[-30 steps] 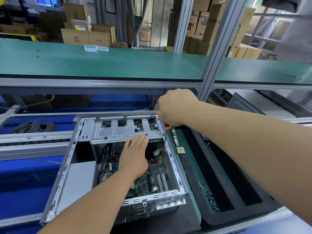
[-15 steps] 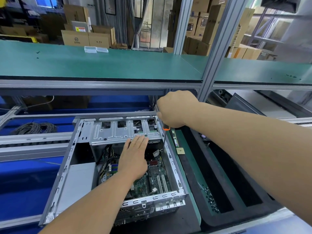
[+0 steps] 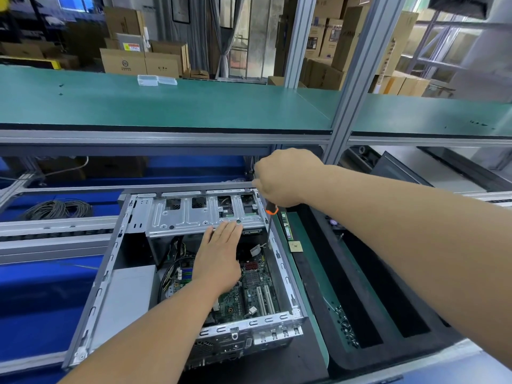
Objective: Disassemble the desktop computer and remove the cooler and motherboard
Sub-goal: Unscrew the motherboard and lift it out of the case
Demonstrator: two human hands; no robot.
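Single view, head-worn wide-angle camera: looks forward and steeply down from above the near edge of the bench (image 3: 310, 273), close over the open case (image 3: 279, 275) at lower centre, with a green shelf (image 3: 194, 106) across mid-frame and stacked boxes (image 3: 124, 60) far beyond.

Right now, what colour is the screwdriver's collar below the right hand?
Orange, above a dark shaft; screwdriver shows best in the head view.

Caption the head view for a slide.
Right hand drives a screwdriver into the open computer case; left hand rests flat over the motherboard.
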